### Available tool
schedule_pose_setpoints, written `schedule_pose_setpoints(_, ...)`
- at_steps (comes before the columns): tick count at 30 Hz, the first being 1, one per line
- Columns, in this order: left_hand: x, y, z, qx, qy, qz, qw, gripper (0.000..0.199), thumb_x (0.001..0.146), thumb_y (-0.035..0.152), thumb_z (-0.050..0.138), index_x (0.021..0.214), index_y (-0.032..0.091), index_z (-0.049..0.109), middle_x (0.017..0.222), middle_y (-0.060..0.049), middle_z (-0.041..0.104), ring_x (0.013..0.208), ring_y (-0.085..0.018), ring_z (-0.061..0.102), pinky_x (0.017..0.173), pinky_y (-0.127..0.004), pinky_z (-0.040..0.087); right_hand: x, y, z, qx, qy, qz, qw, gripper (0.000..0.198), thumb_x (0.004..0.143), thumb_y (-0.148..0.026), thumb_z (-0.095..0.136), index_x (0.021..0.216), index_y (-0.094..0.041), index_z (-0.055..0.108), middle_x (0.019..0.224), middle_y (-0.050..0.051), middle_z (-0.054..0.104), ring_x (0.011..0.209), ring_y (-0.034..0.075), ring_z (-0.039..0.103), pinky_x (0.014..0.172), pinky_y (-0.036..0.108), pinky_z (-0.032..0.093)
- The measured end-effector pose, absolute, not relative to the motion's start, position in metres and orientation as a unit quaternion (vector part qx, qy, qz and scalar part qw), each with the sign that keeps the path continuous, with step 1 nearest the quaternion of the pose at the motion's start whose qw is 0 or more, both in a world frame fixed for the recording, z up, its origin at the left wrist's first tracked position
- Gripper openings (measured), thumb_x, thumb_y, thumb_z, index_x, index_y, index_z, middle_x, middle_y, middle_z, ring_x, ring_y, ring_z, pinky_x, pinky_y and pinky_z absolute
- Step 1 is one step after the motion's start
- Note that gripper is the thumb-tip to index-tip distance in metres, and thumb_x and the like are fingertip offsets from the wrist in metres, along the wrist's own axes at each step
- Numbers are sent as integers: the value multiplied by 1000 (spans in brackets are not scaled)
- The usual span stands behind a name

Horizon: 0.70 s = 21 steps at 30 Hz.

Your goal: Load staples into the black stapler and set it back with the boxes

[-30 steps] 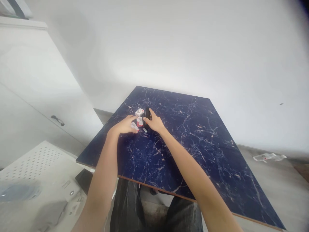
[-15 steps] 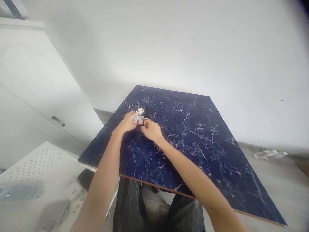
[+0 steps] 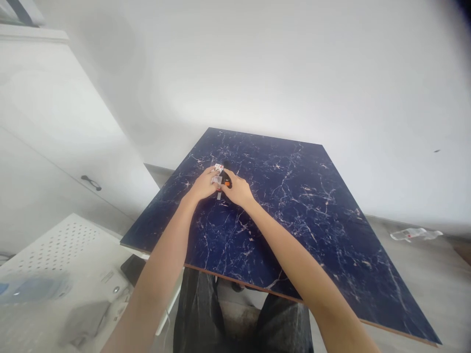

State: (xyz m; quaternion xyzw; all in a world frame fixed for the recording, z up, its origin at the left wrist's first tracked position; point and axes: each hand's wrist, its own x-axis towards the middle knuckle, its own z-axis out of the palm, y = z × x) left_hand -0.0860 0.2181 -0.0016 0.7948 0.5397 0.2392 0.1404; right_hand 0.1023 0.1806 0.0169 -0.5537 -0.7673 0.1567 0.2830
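Note:
On the dark blue marble-patterned tabletop, my left hand is closed around the left side of a small white-and-red box. A second white box with red print shows just beyond it, at my left fingertips. My right hand curves around a small black object with an orange part, close against the box's right side. Its exact kind is too small to make out. A short pale strip sticks out below the box, toward me. My fingers partly cover these things.
A white cabinet with a dark handle stands at left. In front of it, a white perforated surface holds a grey cloth and a clear plastic item. Clear plastic packaging lies on the floor at right.
My right hand has shifted from a pinch at the box's lower right to a wider grip around the black-and-orange object. The pale strip now shows below the box.

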Motion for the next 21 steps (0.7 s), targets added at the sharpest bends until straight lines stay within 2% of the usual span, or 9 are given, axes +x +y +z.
schedule_pose_setpoints(5,-66,200,9,810,534,201,140,63,87,23,61,149,17,55,167,-11,35,151,-30,41,126,-38,34,134,161,20,-562,-764,158,275,65,91,-33,65,153,-25,48,125,11,71,105,27,69,97,41,53)
schedule_pose_setpoints(12,-24,147,9,852,471,184,133,64,96,31,54,157,13,44,169,-18,28,153,-38,34,125,-49,34,189,105,16,-561,-751,179,299,63,92,-28,63,153,-27,48,129,9,69,100,22,70,98,40,54)
schedule_pose_setpoints(17,-2,103,-3,861,443,214,131,64,98,31,52,160,19,38,169,-17,27,153,-38,35,122,-53,37,214,59,14,-560,-737,198,323,63,92,-27,61,154,-30,48,136,8,66,112,25,69,104,44,53)
schedule_pose_setpoints(21,15,71,-6,862,430,231,135,62,99,28,49,159,18,38,168,-18,28,153,-39,34,120,-54,40,227,26,15,-572,-726,203,323,63,93,-29,60,155,-31,47,141,8,63,121,28,66,107,47,51)
